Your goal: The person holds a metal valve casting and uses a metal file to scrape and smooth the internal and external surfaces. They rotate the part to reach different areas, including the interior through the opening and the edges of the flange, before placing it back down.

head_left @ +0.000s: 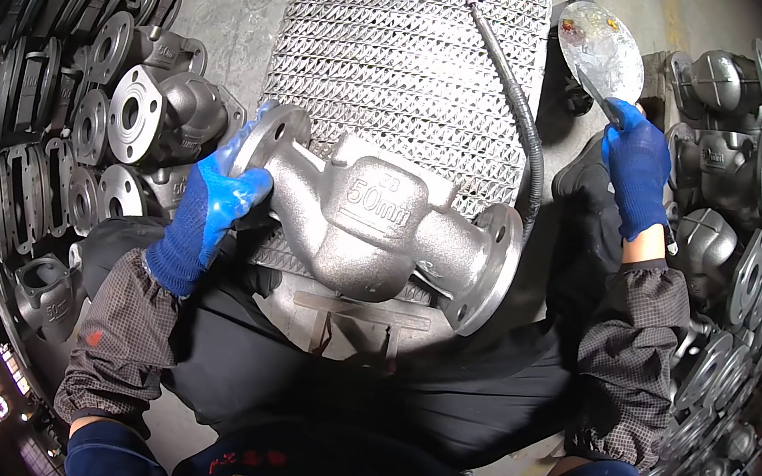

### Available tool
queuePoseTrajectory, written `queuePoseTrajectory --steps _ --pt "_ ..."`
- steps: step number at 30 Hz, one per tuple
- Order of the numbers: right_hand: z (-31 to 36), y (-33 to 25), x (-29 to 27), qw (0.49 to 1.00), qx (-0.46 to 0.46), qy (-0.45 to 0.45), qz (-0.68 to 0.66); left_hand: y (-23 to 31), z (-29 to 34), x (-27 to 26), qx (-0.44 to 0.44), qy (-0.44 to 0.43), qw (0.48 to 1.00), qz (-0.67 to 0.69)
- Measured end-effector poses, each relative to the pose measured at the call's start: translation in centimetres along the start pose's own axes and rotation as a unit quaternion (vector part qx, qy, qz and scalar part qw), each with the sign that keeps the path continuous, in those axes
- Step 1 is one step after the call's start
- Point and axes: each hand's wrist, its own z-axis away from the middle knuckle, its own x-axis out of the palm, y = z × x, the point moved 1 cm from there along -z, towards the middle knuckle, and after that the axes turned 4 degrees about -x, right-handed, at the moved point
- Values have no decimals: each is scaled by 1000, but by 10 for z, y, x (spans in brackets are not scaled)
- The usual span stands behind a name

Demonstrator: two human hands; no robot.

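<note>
A grey cast-iron valve body (369,217) with a round flange at each end lies tilted in front of me, over the near end of the ribbed metal surface. My left hand (223,187), in a blue glove, is wrapped round its left flange. To the right, my right hand (636,167), gloved in blue too, is closed on a thin, flat-bladed putty knife (597,97). The blade reaches over a round, silvery plate (625,63) with red and yellow smears. Its handle is hidden in my fingers.
A dark flexible hose (515,96) curves along the right side of the ribbed metal surface (368,51). Grey castings (164,115) are stacked on my left, with more valve bodies (718,164) on my right. A small metal stand (361,313) shows under the valve body.
</note>
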Motion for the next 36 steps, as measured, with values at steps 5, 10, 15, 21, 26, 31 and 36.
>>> queuePoseTrajectory --steps 5,10,15,21,26,31,36 --pt "-9 14 9 947 100 -126 -278 -3 2 -3 -20 18 999 -20" --pt "-6 3 6 904 147 -114 -386 -4 2 -1 -4 32 999 -31" --pt "16 -20 -27 846 102 -156 -499 6 0 5 65 -35 997 -5" --pt "76 -89 -81 874 -238 -110 -408 -6 -1 -4 91 -37 995 16" --pt "99 -110 -84 878 -320 -87 -346 -10 -9 -5 66 -22 997 -38" --pt "101 -123 -89 903 -343 -104 -235 -13 -8 -4 50 -32 998 24" --pt "100 -125 -83 905 -338 -84 -243 -17 -9 -6 42 -32 997 64"
